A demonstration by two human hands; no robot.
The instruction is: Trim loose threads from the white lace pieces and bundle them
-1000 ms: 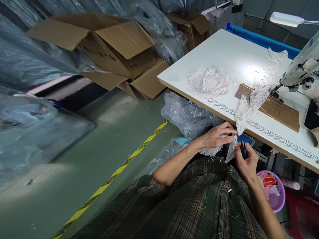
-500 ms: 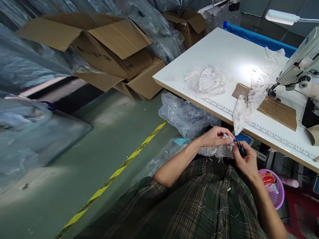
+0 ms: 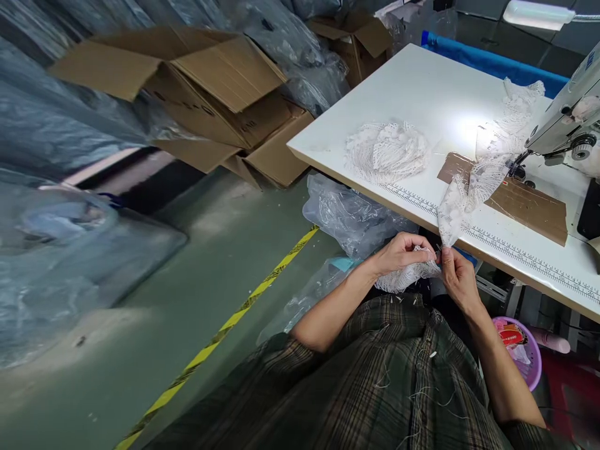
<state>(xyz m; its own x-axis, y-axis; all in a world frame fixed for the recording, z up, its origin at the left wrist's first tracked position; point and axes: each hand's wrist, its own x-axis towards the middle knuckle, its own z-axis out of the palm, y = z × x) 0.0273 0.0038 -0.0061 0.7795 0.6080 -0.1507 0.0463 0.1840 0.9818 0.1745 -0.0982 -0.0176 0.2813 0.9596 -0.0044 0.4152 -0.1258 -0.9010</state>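
My left hand [image 3: 404, 255] is closed on a bunched piece of white lace [image 3: 407, 276], which hangs over my lap below the table edge. Close beside it, my right hand [image 3: 460, 279] pinches the lower tip of a lace strip [image 3: 454, 209]. That strip runs down over the table's front edge from the sewing machine [image 3: 560, 122], where it lies under the needle area. The fingertips of both hands nearly meet. Whether my right palm also holds the dark thread snips is hidden.
On the white table [image 3: 422, 81] lies a lace pile [image 3: 389, 153], with a brown board [image 3: 529, 209] by the machine. Open cardboard boxes [image 3: 210, 119] and plastic bags [image 3: 351, 212] stand to the left. A purple basket [image 3: 534, 369] sits low at right.
My right hand has moved up to the strip's hanging tip and pinches it. The dark snips seen in its fingers before no longer show. The view has shifted slightly.
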